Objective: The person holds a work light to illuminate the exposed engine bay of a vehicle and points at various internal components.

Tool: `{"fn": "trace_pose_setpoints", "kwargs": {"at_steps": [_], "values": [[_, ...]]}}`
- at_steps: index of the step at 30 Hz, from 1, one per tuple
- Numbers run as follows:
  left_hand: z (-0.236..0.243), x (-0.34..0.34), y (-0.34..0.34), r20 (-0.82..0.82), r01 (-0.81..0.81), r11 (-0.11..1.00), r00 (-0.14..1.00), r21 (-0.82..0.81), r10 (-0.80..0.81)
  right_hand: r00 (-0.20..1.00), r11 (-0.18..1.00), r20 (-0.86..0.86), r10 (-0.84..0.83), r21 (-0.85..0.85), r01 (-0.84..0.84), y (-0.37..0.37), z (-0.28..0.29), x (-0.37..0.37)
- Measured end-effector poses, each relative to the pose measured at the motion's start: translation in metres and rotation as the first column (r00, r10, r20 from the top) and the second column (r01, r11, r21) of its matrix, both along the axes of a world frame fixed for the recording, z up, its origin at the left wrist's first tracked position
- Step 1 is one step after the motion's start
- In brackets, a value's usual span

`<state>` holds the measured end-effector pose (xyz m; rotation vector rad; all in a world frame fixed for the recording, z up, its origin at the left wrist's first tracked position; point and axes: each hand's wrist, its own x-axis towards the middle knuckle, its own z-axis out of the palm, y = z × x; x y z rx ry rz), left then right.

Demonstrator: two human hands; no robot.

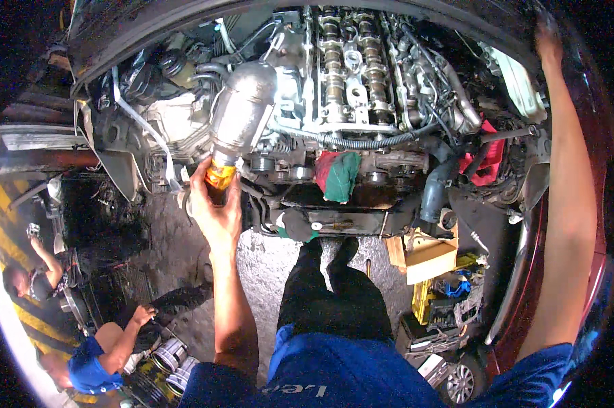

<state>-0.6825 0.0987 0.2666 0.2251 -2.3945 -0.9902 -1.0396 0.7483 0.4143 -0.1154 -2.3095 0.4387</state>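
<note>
My left hand (215,197) is closed around a small yellow-and-orange container (221,174), fingers on one side and thumb on the other. Directly above it is a large silver, round-ended metal cylinder (242,109) in the left of the engine bay; whether the two are joined I cannot tell. Far up at the right, my right hand (548,41) is raised to the dark edge of the raised hood (456,19), its fingers dim and blurred. To the right of the cylinder lies the opened engine top (354,75), its camshafts exposed.
A red and green cloth (339,177) lies at the engine's front, with a red cloth (484,153) farther right. An open cardboard box (426,255) and a yellow toolbox (422,302) stand at the lower right. Two other people (99,360), (38,282) sit low at the left.
</note>
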Motion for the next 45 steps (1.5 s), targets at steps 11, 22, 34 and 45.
{"fn": "trace_pose_setpoints", "kwargs": {"at_steps": [11, 22, 34, 45], "values": [[-0.049, -0.062, -0.014, 0.060, 0.074, 0.995, 0.996, -0.069, -0.070, 0.989, 0.904, -0.124, 0.084, 0.427, -0.024, 0.059, -0.021, -0.030], [-0.063, -0.073, -0.033, 0.097, 0.106, 0.994, 0.990, -0.016, -0.104, 0.961, 0.781, -0.207, 0.185, 0.625, -0.016, 0.073, -0.021, -0.027], [-0.033, -0.073, -0.031, 0.135, 0.151, 0.988, 0.979, 0.013, -0.152, 0.943, 0.708, -0.223, 0.248, 0.706, -0.019, 0.080, -0.020, -0.027], [-0.023, -0.105, -0.020, 0.067, 0.200, 0.958, 0.979, -0.204, -0.190, 0.945, 0.697, -0.224, 0.239, 0.717, -0.007, 0.088, -0.022, -0.023]]}}
